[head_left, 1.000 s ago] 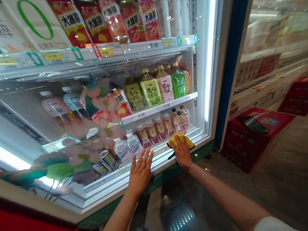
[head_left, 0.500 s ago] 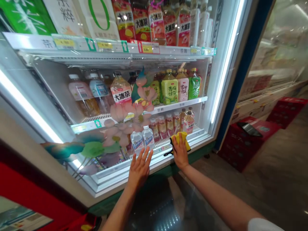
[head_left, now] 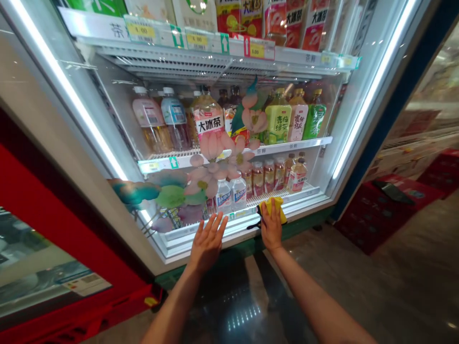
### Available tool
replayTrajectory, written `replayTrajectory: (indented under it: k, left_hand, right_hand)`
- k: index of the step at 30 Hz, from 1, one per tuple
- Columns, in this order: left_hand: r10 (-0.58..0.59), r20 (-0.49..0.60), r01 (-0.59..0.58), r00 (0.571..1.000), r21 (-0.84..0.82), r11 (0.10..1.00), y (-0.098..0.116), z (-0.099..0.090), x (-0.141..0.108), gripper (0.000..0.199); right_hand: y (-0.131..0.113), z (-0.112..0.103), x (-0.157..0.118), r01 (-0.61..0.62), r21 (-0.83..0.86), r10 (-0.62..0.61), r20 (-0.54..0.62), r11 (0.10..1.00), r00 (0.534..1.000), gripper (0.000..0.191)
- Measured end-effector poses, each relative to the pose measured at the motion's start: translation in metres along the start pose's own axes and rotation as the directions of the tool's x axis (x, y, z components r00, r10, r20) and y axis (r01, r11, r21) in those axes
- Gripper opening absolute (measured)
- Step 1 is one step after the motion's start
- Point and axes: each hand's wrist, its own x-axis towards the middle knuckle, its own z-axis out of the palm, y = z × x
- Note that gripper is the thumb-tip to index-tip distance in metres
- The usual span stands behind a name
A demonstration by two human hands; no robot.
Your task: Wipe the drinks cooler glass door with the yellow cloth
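A glass cooler door [head_left: 229, 119] with a painted lotus design [head_left: 211, 162] on it stands in front of me, bottles on the shelves behind. My right hand [head_left: 271, 224] presses a yellow cloth [head_left: 278, 208] with dark edging against the lower part of the glass, at the bottom right; a black strap sticks out to its left. To the left of it, my left hand [head_left: 208, 239] has its fingers spread and holds nothing, near the door's bottom edge. Behind the glass, two clear bottles [head_left: 231, 193] stand just above my hands.
A red cabinet [head_left: 89, 267] is at the left. Dark red boxes [head_left: 369, 215] sit on the floor at the right, a dark flat object [head_left: 392, 191] on top. The cooler's light frame [head_left: 362, 110] runs up the right side; shiny floor lies below.
The camera view has shifted, so the cooler appears further right and higher, with more of the red cabinet showing. Relative to the door, both hands are further left; the cloth stays in my right hand.
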Motion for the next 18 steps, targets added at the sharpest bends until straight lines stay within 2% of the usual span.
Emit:
replayTrajectory:
  k: [3, 5, 6, 9, 11, 13, 16, 18]
  left_hand:
    - [-0.016, 0.006, 0.016, 1.000, 0.015, 1.000, -0.003, -0.004, -0.004, 0.085]
    - [-0.032, 0.009, 0.032, 0.999, 0.024, 0.999, -0.004, -0.006, -0.005, 0.086]
    - [-0.038, 0.012, 0.038, 0.999, 0.028, 0.999, -0.004, -0.007, -0.005, 0.085]
    - [-0.051, 0.034, 0.050, 0.998, 0.041, 0.998, -0.005, -0.010, -0.006, 0.082]
    - [-0.052, 0.051, 0.050, 0.997, 0.046, 0.998, -0.007, -0.012, -0.007, 0.081]
    - [-0.050, 0.064, 0.047, 0.997, 0.050, 0.998, -0.010, -0.016, -0.010, 0.080]
    - [-0.047, 0.055, 0.044, 0.997, 0.064, 0.997, -0.018, -0.023, -0.017, 0.081]
    - [-0.040, 0.054, 0.036, 0.998, 0.078, 0.996, -0.024, -0.028, -0.022, 0.081]
  right_hand:
    - [0.006, -0.008, 0.012, -0.129, 0.025, 0.131, -0.118, 0.991, 0.984, 0.071]
    - [-0.008, -0.006, 0.025, -0.175, 0.045, 0.180, -0.164, 0.983, 0.970, 0.070]
    - [-0.020, -0.003, 0.028, -0.150, 0.048, 0.155, -0.150, 0.988, 0.976, 0.071]
    - [-0.054, 0.004, 0.022, 0.042, 0.038, -0.042, -0.008, 0.998, 0.999, 0.074]
    - [-0.061, 0.003, 0.008, 0.159, 0.032, -0.161, 0.088, 0.987, 0.983, 0.077]
    - [-0.054, -0.001, -0.003, 0.233, 0.017, -0.233, 0.141, 0.972, 0.962, 0.081]
    - [-0.043, -0.006, -0.001, 0.216, -0.017, -0.213, 0.083, 0.976, 0.973, 0.084]
    - [-0.052, -0.004, 0.008, 0.149, -0.015, -0.149, -0.007, 0.989, 0.989, 0.084]
